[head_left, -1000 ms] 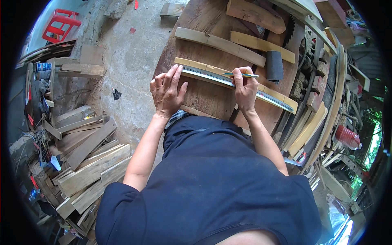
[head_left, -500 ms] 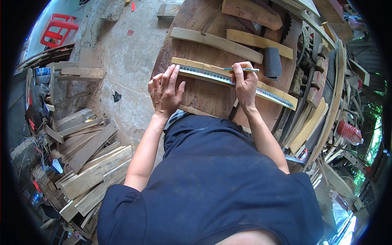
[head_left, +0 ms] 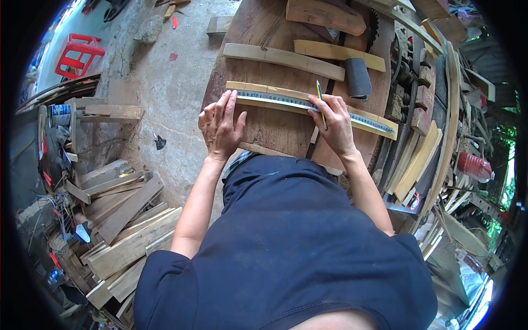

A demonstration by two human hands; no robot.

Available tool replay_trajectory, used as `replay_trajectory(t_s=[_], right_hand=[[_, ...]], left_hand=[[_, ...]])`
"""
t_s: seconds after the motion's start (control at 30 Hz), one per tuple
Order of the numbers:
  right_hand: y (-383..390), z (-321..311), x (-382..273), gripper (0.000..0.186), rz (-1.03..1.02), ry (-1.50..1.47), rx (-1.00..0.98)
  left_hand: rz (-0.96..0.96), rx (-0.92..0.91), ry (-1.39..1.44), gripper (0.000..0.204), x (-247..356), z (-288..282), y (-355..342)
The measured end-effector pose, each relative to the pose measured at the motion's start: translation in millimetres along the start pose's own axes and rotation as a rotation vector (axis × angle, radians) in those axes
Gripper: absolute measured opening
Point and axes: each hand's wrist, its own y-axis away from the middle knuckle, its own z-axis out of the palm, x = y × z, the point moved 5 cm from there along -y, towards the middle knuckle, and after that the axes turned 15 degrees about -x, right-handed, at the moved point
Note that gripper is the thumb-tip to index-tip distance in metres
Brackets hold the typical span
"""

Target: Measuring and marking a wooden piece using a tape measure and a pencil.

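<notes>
A light wooden strip lies across the brown wooden bench, with a tape measure blade stretched along it. My left hand rests at the strip's left end, its fingers stretched out over the end of the tape and the thumb apart. Between the fingers of my right hand is a pencil, held nearly upright in the picture. That hand is at the tape, right of its middle, and covers part of it. Which pencil end is the point is hard to make out.
Beyond the strip lie a pale wooden piece, a yellowish one and a dark grey roll. A toothed saw blade stands at the far right. Stacked boards and a red stool are on the left.
My right hand has turned the pencil from lying level to nearly upright, and its fingers have come down over the tape. My left hand stays at the strip's end.
</notes>
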Motion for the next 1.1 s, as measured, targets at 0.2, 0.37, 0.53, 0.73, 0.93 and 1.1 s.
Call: replay_trajectory(t_s=[0.2, 0.37, 0.53, 0.73, 0.93, 1.1], right_hand=[[29.6, -20.3, 13.5, 0.023, 0.060, -0.020, -0.034], [70.4, -41.0, 39.9, 0.025, 0.139, -0.010, -0.093], [73.2, -43.0, 47.2, 0.027, 0.130, 0.023, -0.064], [59.7, -41.2, 47.1, 0.027, 0.086, 0.029, -0.078], [59.0, -42.5, 47.0, 0.027, 0.076, 0.000, -0.091], [58.6, -41.4, 48.4, 0.028, 0.071, 0.015, -0.110]], left_hand=[[0.139, -0.064, 0.024, 0.061, 28.2, -6.9, -2.7], [0.283, -0.078, 0.047, 0.062, 66.7, 4.8, -2.6], [0.269, -0.101, 0.038, 0.064, 76.3, 8.2, -2.4], [0.205, -0.087, -0.020, 0.065, 72.5, 5.0, 0.3], [0.172, -0.086, -0.040, 0.066, 76.3, 6.6, 2.5], [0.152, -0.086, -0.033, 0.066, 78.4, 9.4, 2.5]])
